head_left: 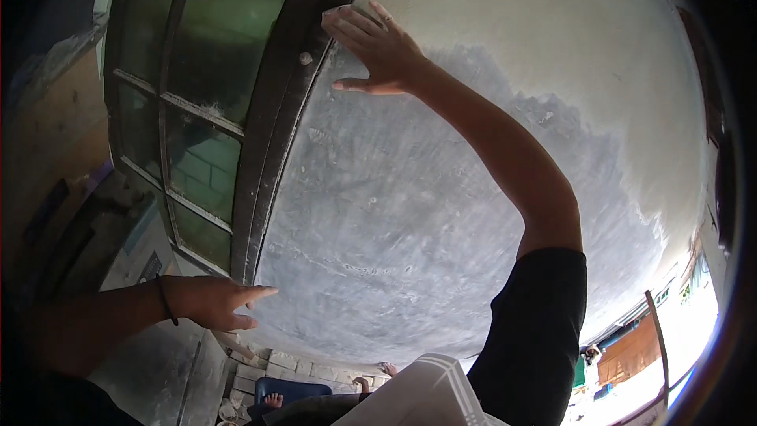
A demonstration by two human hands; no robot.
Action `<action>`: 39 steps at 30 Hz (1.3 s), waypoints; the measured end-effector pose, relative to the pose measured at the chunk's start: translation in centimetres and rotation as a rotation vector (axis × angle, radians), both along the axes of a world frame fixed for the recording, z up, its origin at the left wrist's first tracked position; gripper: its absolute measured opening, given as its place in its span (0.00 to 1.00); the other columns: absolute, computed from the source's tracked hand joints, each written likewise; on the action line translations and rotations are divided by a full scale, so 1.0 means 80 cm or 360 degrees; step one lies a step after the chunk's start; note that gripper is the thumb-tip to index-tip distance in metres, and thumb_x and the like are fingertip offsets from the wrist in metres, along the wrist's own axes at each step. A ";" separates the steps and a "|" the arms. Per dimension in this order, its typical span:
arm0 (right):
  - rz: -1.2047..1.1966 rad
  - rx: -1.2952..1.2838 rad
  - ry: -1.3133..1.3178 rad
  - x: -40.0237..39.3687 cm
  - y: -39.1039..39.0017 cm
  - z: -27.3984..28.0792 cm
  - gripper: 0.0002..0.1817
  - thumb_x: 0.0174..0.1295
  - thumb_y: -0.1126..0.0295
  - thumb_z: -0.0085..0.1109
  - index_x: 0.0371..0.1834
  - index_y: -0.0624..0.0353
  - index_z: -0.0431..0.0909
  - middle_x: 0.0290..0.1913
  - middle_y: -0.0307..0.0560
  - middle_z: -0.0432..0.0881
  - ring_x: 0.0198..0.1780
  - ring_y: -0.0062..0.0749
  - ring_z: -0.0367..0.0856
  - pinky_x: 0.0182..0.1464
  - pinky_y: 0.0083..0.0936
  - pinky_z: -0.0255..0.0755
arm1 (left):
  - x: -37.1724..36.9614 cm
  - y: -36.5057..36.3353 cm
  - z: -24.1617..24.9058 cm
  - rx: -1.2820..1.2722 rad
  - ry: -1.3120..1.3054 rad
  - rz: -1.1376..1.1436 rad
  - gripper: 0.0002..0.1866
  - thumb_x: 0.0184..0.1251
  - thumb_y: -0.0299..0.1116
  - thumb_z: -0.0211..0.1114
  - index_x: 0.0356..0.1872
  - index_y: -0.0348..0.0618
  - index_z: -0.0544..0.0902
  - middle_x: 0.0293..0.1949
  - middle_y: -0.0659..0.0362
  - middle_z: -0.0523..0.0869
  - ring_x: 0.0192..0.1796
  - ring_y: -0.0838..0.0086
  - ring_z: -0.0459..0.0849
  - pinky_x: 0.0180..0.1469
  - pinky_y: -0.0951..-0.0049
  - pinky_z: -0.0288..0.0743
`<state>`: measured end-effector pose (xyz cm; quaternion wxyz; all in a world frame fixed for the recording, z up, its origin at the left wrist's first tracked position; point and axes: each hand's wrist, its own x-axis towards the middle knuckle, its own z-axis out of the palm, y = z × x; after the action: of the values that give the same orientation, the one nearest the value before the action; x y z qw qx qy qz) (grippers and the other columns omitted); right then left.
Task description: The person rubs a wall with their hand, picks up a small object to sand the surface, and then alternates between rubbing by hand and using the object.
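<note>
My right hand (378, 47) is stretched up to the wall's edge beside the dark door frame (272, 166). Its fingers lie out flat and the thumb stands apart; a pale edge shows at the fingertips, too small to name. Below it spreads the plastered wall (394, 189), grey and patchy low down, cream higher up. Lower left, my left hand (217, 302) points towards the frame's lower edge, index finger and thumb apart, with nothing visible in it. A dark band circles that wrist.
Glass panes (229, 39) fill the door at the left. A grey cabinet (142, 268) stands under my left forearm. At the bottom are a blue seat (296, 389), a bare foot (274, 400) and pale cloth (418, 398). Pale blocks (280, 363) lie along the wall's foot.
</note>
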<state>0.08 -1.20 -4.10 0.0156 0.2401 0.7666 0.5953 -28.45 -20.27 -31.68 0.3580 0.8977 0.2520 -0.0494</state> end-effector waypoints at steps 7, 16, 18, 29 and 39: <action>-0.0096 -0.0148 0.0057 0.071 -0.042 0.008 0.51 0.66 0.26 0.48 0.85 0.42 0.49 0.85 0.34 0.52 0.85 0.31 0.45 0.86 0.53 0.34 | -0.006 -0.005 0.018 -0.0026 0.0096 0.0149 0.44 0.74 0.50 0.65 0.81 0.38 0.54 0.60 0.42 0.84 0.62 0.55 0.84 0.65 0.62 0.75; -0.0514 -0.0067 0.0038 0.198 -0.142 0.037 0.52 0.65 0.28 0.51 0.86 0.37 0.43 0.87 0.27 0.45 0.86 0.27 0.40 0.86 0.52 0.32 | -0.017 0.004 0.008 0.0167 -0.0083 0.0133 0.43 0.75 0.49 0.63 0.81 0.38 0.55 0.59 0.39 0.84 0.60 0.50 0.85 0.62 0.60 0.77; -0.0639 -0.0042 0.0071 0.218 -0.158 0.038 0.52 0.66 0.28 0.51 0.86 0.37 0.42 0.87 0.27 0.45 0.87 0.27 0.39 0.86 0.52 0.30 | -0.014 0.002 0.011 0.0171 -0.0068 0.0146 0.43 0.74 0.50 0.63 0.80 0.38 0.55 0.59 0.39 0.84 0.60 0.50 0.85 0.62 0.60 0.77; -0.0452 -0.0084 0.0093 0.159 -0.120 0.024 0.53 0.64 0.26 0.51 0.86 0.39 0.45 0.86 0.31 0.47 0.86 0.30 0.40 0.86 0.50 0.30 | 0.016 -0.008 -0.009 0.0202 -0.0004 -0.0146 0.42 0.75 0.50 0.61 0.81 0.39 0.54 0.60 0.38 0.83 0.60 0.47 0.85 0.63 0.55 0.77; -0.0133 -0.0143 0.0208 0.049 -0.031 -0.013 0.54 0.64 0.26 0.51 0.85 0.47 0.47 0.86 0.36 0.47 0.87 0.35 0.39 0.86 0.53 0.33 | 0.021 -0.033 0.005 -0.0085 0.0087 -0.0178 0.43 0.77 0.51 0.60 0.82 0.41 0.51 0.63 0.41 0.81 0.67 0.50 0.80 0.68 0.58 0.72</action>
<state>3.99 -3.70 -5.12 0.0010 0.3094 0.7813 0.5421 -26.80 -22.88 -31.25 0.3715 0.8989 0.2096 -0.1005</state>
